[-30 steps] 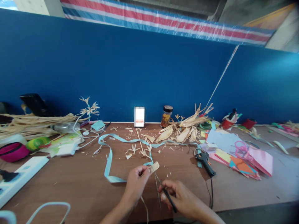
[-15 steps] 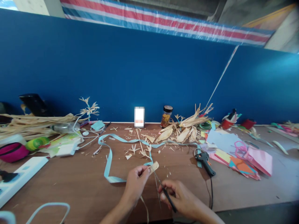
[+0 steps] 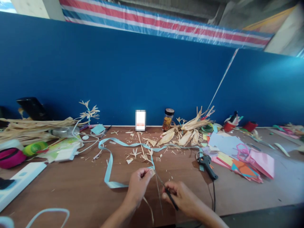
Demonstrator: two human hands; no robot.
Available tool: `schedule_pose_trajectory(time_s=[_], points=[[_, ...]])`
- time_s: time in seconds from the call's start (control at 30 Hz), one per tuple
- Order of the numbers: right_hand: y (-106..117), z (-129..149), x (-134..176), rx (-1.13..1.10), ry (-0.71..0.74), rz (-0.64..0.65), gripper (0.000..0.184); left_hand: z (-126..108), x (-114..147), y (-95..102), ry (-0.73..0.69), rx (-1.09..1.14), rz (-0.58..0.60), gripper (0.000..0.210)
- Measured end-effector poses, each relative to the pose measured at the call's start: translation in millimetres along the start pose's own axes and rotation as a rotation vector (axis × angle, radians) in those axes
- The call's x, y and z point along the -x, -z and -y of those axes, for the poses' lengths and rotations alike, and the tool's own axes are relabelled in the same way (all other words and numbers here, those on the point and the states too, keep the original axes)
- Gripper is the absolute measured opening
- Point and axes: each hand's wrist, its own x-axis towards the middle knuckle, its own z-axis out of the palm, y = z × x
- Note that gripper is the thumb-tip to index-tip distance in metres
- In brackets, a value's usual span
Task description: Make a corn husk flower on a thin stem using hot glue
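Head cam; clock centred on husk pc. L hand (image 3: 139, 185): thumb + fingers pinched narrow on small husk pc (image 3: 152, 172). R hand (image 3: 181, 197) at 4 o'clock: fingers closed round blk-handled tool (image 3: 172, 199), thin tip at husk pc, contact unclear. Blue stem (image 3: 152, 164) w/ petals at 12. Blue ribbon (image 3: 109, 169) on table (image 3: 83, 196), 9 thru 2. Glue gun (image 3: 209, 167) at 3. Lidded jar (image 3: 167, 121) near 1, markings too small to read. White panel (image 3: 140, 118) near 11, reddish band, pixelated, illegible.

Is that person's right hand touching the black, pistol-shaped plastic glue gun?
Apart. The head view plainly shows flat brown tabletop between the right hand and the black glue gun.
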Motion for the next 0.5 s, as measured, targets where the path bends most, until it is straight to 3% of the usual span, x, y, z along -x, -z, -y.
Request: schedule_pose_trajectory(time_s=[0.13,0.27,0.37,0.5], points=[[15.2,-18.4,-3.5,0.208,-0.035,-0.077,0.017,-3.6,-2.4,2.4,0.005,0.026,-0.004,0.030],[43.0,-42.6,-3.3,0.556,-0.148,-0.393,0.031,-5.4,-6.8,8.8,0.128,0.108,-0.010,0.034],[62.4,-55.3,-4.9,0.721,-0.228,-0.424,0.025,-6.7,-11.7,8.7,0.253,0.247,0.005,0.034],[76.8,-56.5,-12.2,0.860,-0.254,-0.428,0.023,-11.6,-17.7,-5.8,0.298,0.384,0.036,0.027]])
